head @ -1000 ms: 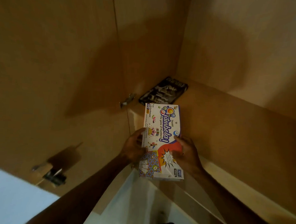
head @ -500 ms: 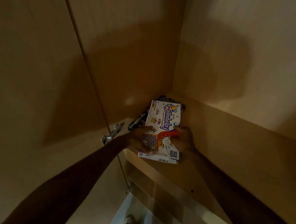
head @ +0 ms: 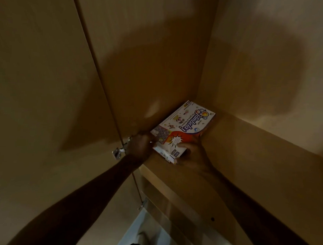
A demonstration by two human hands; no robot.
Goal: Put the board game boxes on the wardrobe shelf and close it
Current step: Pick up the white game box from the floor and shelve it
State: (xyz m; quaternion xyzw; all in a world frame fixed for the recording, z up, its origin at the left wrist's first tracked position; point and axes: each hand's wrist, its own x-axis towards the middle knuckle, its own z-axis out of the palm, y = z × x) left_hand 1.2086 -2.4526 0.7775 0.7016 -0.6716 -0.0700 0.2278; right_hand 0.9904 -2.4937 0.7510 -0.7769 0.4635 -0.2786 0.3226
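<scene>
Two bare hands press one brightly printed board game box [head: 184,128] into the far left corner of a wooden wardrobe shelf [head: 238,143], seen from a head-worn camera in dim light. The box lies flat, its white lid with orange, red and purple artwork facing up, its far end close to the back panel and its left edge along the side wall. Whether a second box lies under it cannot be told from this view; only one is visible. The left hand [head: 139,145] grips the near left corner of the box, fingers curled around the edge. The right hand [head: 192,154] holds the near right corner, thumb laid on the lid and the remaining fingers wrapped against the side, clamped on the cardboard. Two forearms reach up from the bottom of the frame. One open wardrobe door [head: 44,100] fills the left side, with two metal hinges in sight: the upper hinge [head: 119,152] just beside the left wrist, the lower hinge [head: 142,204] below the shelf front. A pale floor [head: 146,230] shows underneath.
</scene>
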